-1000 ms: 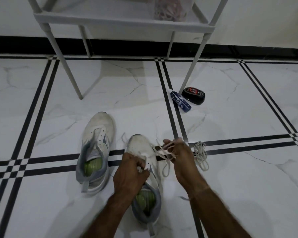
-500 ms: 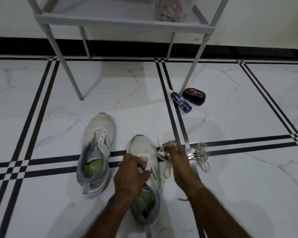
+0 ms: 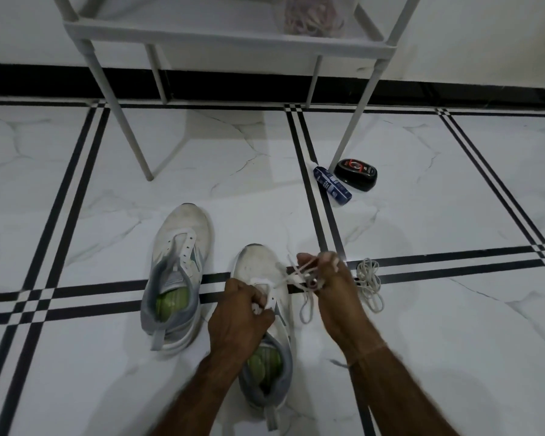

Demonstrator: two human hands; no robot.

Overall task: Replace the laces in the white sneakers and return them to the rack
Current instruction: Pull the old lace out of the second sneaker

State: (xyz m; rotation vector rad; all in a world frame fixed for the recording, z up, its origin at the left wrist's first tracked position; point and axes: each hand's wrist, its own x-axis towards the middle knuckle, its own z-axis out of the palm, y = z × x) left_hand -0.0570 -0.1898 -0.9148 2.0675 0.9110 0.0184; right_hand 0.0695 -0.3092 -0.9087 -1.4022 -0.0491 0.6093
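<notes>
The fingers [image 3: 261, 309] of the left hand [image 3: 238, 319] are curled tight, pinching the white eyelet flap near the top of the nearer sneaker [image 3: 255, 262]; the fingers [image 3: 326, 258] of the right hand [image 3: 332, 297] are curled round a white lace [image 3: 296, 273], which crosses over itself between the sneaker's eyelets and that hand, with a loop hanging down just beside the shoe; both forearms reach in from the bottom edge. The nearer sneaker lies on the floor [image 3: 438, 357] with its toe pointing away, across a pair of black stripes, a green insole showing in its grey collar; the farther sneaker [image 3: 183, 228] lies just to its left, unlaced, its eyelets bare, also with a green insole. A second lace [image 3: 370, 284] lies bundled on the tiles just right of the right hand. Farther off, a blue tube [image 3: 331, 185] and a black oval container [image 3: 356, 174] lie beside one leg of the white rack [image 3: 227, 36]; the rack stands against the wall, and a clear bag [image 3: 312, 14] of pinkish contents sits on its lowest shelf.
</notes>
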